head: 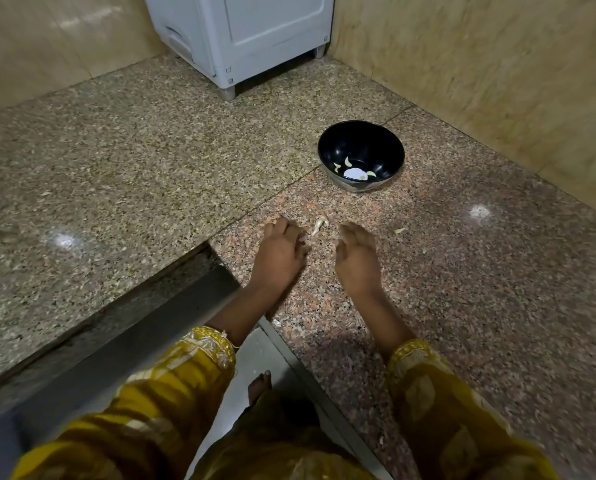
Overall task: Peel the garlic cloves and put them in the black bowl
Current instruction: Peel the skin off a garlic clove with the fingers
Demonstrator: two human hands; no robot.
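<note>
Just beyond the two hands, an unpeeled garlic clove (320,225) lies on the speckled granite table (462,271), its long axis running from near left to far right and its thin tip pointing near left. The left hand (282,247) sits just left of it, back upward, fingers (301,245) curled down toward the stone; whether they pinch anything I cannot tell. The right hand (355,258) is just right of the clove, blurred, its fingers loosely extended and holding nothing. Farther off stands the black bowl (327,147), upright, with a few peeled cloves (348,162) at its bottom. A small garlic scrap (399,231) lies to the right.
</note>
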